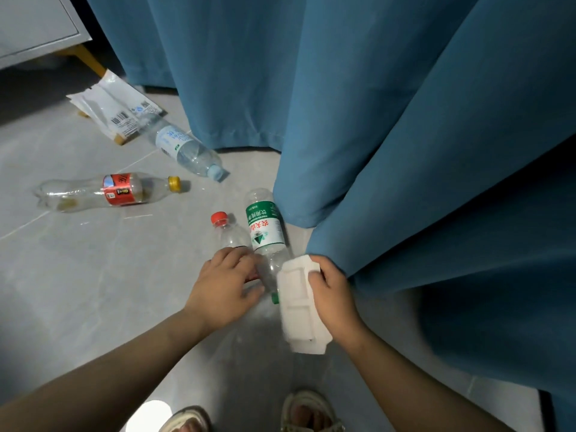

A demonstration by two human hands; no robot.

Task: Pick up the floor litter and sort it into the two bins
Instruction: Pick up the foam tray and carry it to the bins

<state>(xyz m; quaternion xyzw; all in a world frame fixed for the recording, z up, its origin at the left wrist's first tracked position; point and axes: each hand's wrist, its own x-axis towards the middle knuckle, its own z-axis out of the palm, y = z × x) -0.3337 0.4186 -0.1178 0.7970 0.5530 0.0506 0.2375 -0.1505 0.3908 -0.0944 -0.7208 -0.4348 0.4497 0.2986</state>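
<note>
My left hand [226, 283] is low over the floor, its fingers closed around the body of a clear bottle with a red cap [226, 230]. Right beside it lies a clear bottle with a green label [265, 227], its green cap pointing toward me. My right hand [333, 296] grips a white moulded foam piece [297, 310]. Farther left on the floor lie a clear bottle with a red label and yellow cap [109, 191] and a water bottle with a pale blue cap [187, 151]. No bin is in view.
Blue curtains [389, 135] hang to the floor on the right and behind the bottles. A white plastic wrapper [115, 110] lies near a grey cabinet [34, 26] with wooden legs at upper left. My sandalled feet [311, 413] stand on the grey tiles.
</note>
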